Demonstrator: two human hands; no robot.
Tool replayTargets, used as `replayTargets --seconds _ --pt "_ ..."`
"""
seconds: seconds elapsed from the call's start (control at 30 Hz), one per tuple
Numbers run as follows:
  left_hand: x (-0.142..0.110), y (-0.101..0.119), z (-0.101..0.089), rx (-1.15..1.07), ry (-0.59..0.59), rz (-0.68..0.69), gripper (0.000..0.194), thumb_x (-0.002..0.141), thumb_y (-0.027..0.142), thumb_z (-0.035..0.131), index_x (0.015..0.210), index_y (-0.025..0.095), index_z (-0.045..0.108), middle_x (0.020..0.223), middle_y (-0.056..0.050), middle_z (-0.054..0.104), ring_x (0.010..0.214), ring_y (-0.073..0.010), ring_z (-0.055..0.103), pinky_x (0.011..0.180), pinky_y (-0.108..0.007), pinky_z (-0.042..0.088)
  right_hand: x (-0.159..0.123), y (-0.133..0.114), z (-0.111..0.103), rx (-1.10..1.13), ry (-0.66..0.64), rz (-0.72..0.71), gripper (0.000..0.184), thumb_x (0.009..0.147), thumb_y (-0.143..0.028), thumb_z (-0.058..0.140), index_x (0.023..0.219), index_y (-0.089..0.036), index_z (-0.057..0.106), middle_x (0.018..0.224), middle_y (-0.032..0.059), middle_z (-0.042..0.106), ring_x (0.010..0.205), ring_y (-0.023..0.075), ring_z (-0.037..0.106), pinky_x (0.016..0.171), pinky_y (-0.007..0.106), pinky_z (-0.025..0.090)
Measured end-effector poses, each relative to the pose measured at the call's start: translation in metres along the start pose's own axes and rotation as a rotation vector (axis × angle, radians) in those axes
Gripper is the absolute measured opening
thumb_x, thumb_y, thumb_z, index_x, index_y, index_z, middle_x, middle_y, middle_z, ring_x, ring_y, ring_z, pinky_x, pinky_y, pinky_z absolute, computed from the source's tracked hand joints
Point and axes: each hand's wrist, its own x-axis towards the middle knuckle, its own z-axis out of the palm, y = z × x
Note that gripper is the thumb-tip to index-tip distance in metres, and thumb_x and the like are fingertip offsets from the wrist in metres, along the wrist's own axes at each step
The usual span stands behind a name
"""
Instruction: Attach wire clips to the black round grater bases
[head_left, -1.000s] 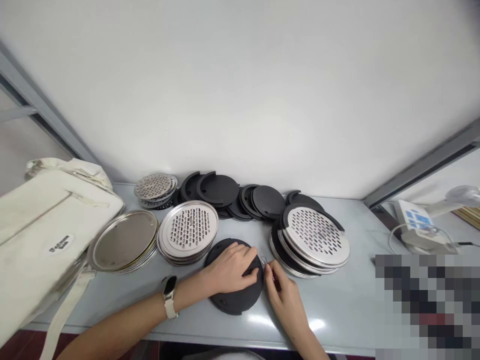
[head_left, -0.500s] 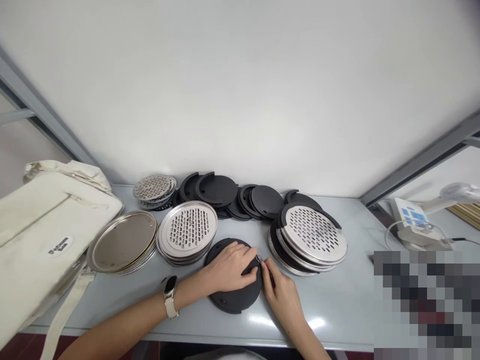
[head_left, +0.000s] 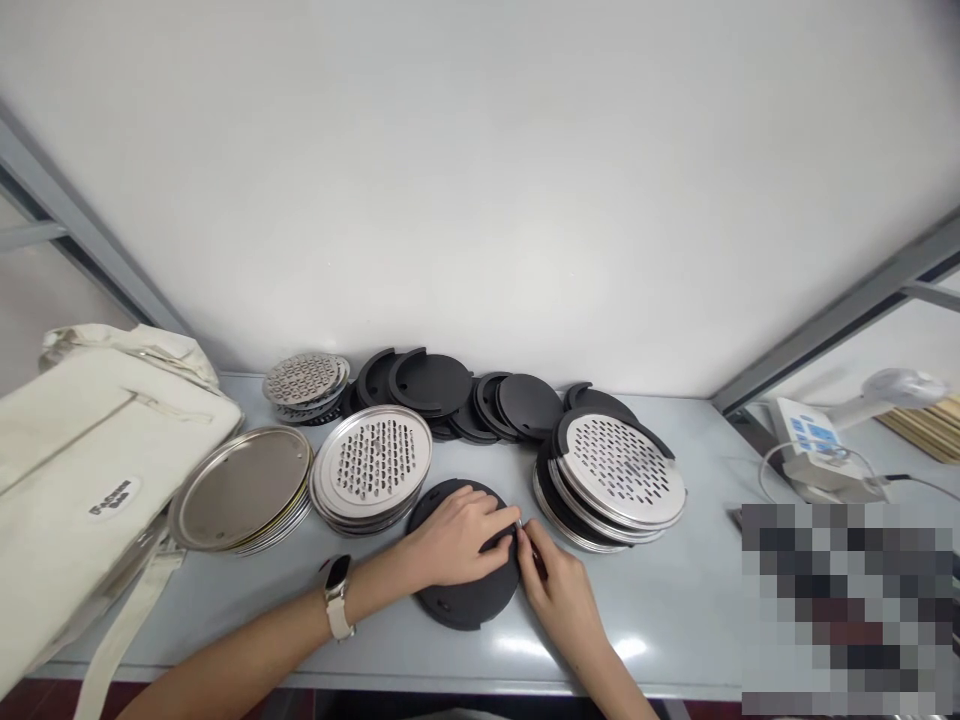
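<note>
Disc (head_left: 469, 602), black and round, is lying at the near middle of the grey table (head_left: 667, 640), between a grater stack (head_left: 375, 465) on the left and another plate stack (head_left: 619, 470) on the right. Left hand (head_left: 461, 535) is resting palm-down across it, fingers loosely spread. Right hand (head_left: 555, 575) is pinching a small metal-tipped tool (head_left: 519, 523) narrowly at the disc's right edge; the tool's body is being mostly hidden.
</note>
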Motion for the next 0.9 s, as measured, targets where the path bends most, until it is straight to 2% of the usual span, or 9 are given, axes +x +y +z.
replayTargets --seconds 0.6,0.9 --pt "0.0002 0.0005 -0.0016 -0.015 0.005 0.001 0.021 0.088 0.021 0.049 0.108 0.021 0.055 0.082 -0.003 0.062 0.08 -0.0198 0.059 0.078 -0.031 0.042 -0.0011 -0.0008 0.0009 -0.022 0.019 -0.014 0.025 0.098 -0.033 0.033 0.087 -0.02 0.051 0.057 -0.0017 0.056 0.045 0.0148 0.053 0.047 0.023 0.035" --pt "0.0011 0.0029 -0.0049 -0.057 -0.007 -0.076 0.015 0.086 0.022 0.052 0.1 0.018 0.048 0.083 -0.004 0.062 0.081 -0.0218 0.06 0.076 -0.032 0.044 -0.0003 -0.0039 -0.0008 -0.04 0.015 -0.016 0.024 0.098 -0.031 0.032 0.081 -0.022 0.046 0.054 -0.0036 0.053 0.043 0.0146 0.052 0.046 0.023 0.034"
